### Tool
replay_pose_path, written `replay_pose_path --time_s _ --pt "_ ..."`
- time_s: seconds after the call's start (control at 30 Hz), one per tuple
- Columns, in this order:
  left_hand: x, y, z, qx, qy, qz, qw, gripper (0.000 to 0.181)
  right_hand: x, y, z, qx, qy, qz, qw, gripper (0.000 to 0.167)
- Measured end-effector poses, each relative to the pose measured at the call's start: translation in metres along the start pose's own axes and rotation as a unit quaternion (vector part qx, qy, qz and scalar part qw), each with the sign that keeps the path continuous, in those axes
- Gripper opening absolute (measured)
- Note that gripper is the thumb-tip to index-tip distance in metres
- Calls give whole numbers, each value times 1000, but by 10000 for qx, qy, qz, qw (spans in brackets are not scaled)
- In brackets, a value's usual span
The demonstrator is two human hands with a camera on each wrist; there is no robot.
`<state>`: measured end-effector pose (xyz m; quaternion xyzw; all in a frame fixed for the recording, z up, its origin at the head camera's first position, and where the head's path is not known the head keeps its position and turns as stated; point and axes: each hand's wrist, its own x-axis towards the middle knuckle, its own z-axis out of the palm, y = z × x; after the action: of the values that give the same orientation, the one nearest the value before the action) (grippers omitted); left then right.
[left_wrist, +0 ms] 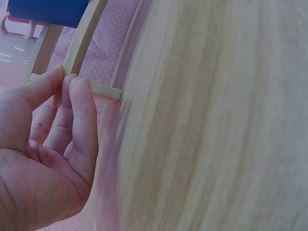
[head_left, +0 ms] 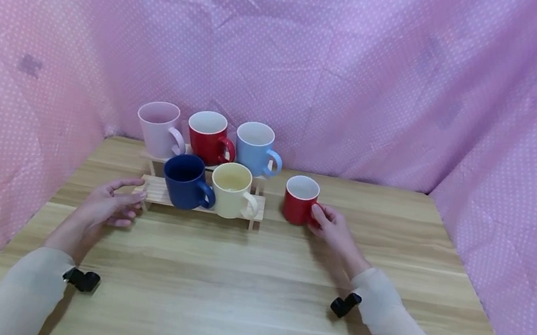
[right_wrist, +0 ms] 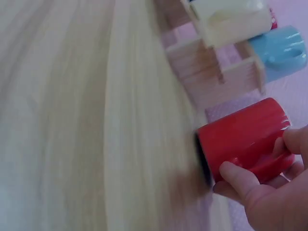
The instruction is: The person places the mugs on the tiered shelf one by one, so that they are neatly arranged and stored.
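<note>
My right hand grips the handle of a red mug with a white inside. This mug is upright, right of a two-tier wooden rack; whether its base touches the table I cannot tell. In the left wrist view, the thumb and fingers of my left hand pinch the end of the rack's lower shelf. On that shelf stand a dark blue mug and a pale yellow mug. The upper shelf bears a pale pink mug, another red mug and a light blue mug.
A wooden tabletop spreads in front of the rack and between my arms. Pink dotted cloth hangs behind the table and along both sides. The mugs on the rack stand close together, handles toward the right.
</note>
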<state>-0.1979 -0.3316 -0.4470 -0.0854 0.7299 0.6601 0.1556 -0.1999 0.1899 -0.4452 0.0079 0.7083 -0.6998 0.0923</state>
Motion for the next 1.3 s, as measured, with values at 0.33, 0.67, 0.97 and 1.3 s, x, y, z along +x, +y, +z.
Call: replay_pose_path --time_s 0.33,0.67,0.97,1.3 --pt "-2 -2 -1 96 41 4 9999 50 -34 -18 12 318 -113 -126 9994 42" --pt "0 -3 -2 29 1 -20 10000 55 -46 -29 32 583 -475 -361 9965 34" --pt "0 -2 -1 -15 9 -9 10000 51 -47 -34 37 588 -449 -333 9967 35" --pt "4 -4 -2 -86 23 -22 10000 49 -47 -39 53 686 -539 -358 9955 38"
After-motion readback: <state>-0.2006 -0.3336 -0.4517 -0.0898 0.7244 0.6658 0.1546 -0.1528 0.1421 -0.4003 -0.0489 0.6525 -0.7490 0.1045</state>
